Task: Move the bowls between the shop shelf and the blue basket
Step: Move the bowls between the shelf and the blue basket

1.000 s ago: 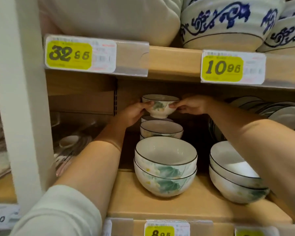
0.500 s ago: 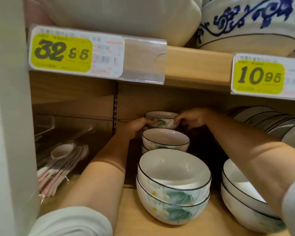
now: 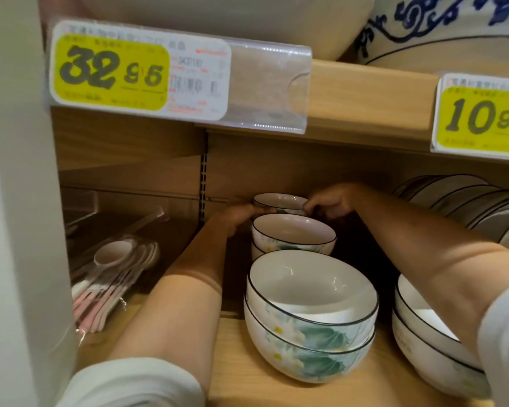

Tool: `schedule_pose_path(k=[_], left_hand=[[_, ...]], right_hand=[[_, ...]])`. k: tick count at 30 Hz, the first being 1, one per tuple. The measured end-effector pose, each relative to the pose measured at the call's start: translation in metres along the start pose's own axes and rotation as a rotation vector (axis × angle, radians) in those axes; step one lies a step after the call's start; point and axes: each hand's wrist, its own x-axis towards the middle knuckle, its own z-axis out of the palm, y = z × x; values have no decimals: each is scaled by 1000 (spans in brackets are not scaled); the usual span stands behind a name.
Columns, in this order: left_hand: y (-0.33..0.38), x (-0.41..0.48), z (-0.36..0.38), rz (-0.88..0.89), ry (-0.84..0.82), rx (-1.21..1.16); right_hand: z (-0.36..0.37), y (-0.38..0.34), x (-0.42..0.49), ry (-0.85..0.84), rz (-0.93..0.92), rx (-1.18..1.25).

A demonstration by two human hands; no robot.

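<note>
Both hands reach toward the back edge of the shelf (image 3: 241,383), where the left hand (image 3: 238,216) and right hand (image 3: 331,202) pinch opposite sides of a small bowl (image 3: 279,200) at its rim. The bowl is upright behind a stack (image 3: 294,235) of bowls, and what lies under it is hidden. A bigger stack (image 3: 312,306) stands near the front edge, with spoons (image 3: 115,268) at the left.
</note>
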Motion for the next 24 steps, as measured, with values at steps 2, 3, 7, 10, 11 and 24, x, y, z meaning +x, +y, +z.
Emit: schedule_pose_path(k=[2,3,7,10,11,24], left_hand=[[1,-2,2,28,22,12],[1,-2,3,34,28,19],[4,-3,9,-38,75,-47],[6,-4,12,-35,157,-27],[6,-4,12,-31,161,-18],[8,-19,16,-73,186,39]], right_hand=[[1,-1,-3,20,-3,-15],[1,-1,-5,27,-3,-21],[5,-3,-8,51,0,-42],[7,-5,-9,100,-4,-73],[8,-6,-9,106,-10,-63],[17,-7,-22,178,14,53]])
